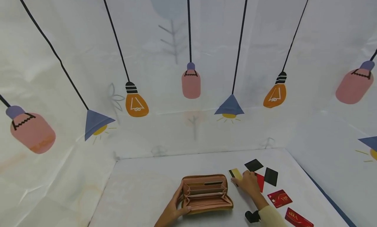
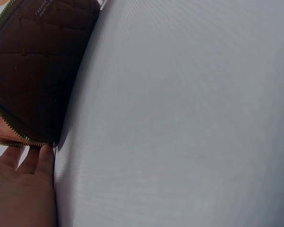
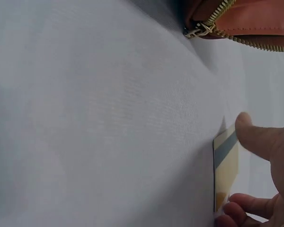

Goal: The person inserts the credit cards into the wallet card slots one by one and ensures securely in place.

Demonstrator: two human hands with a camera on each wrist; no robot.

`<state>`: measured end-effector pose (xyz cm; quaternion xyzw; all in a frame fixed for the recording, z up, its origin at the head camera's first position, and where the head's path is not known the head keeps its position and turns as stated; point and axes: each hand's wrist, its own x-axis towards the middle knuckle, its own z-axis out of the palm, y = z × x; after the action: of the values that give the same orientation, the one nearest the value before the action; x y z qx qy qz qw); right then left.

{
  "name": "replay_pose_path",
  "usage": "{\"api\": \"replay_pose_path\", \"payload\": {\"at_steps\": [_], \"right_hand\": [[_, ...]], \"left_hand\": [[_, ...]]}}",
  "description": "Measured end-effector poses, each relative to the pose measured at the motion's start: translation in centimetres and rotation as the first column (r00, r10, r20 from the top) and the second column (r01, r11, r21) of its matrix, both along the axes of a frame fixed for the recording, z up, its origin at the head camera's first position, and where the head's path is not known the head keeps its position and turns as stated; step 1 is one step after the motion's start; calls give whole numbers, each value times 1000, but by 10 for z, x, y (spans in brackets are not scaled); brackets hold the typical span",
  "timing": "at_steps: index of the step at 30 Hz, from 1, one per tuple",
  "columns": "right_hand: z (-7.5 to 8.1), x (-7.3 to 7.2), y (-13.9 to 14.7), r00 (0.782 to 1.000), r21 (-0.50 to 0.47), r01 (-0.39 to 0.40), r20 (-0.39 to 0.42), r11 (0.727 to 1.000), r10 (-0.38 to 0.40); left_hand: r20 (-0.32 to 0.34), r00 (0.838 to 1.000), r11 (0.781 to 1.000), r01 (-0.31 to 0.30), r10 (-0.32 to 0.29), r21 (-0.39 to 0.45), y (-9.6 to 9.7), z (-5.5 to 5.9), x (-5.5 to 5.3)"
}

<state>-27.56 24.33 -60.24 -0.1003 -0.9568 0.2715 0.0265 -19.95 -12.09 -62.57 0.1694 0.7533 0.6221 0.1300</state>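
A brown zip-around wallet lies unzipped and spread wide, its pink inner compartments facing up. My left hand grips its left end, the thumb over the near corner; the left wrist view shows the fingertips at the zipper edge below the quilted outside. To the right of the wallet, my right hand pinches a gold card with a dark stripe. In the right wrist view the gold card stands tilted on edge between thumb and fingers. A red card is partly hidden behind the right hand.
Two black cards lie beyond and right of the right hand. Nearer are two red VIP cards. A black object shows by the right wrist. White sheet walls printed with lamps enclose the white table.
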Motion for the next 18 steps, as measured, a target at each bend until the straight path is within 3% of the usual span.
{"api": "replay_pose_path", "payload": {"at_steps": [9,14,18], "right_hand": [[5,-13,10,993,-60,-11,117,998,18],[9,-11,15,997,-99,-18,76,995,26],[10,-10,15,997,-72,-81,-5,994,81]], "left_hand": [[-20,1000,1000,4,-5,-17,0,-4,-2],[-35,999,1000,13,-14,-23,1,-2,-2],[-31,1000,999,-7,6,-34,1,-3,-1]]}}
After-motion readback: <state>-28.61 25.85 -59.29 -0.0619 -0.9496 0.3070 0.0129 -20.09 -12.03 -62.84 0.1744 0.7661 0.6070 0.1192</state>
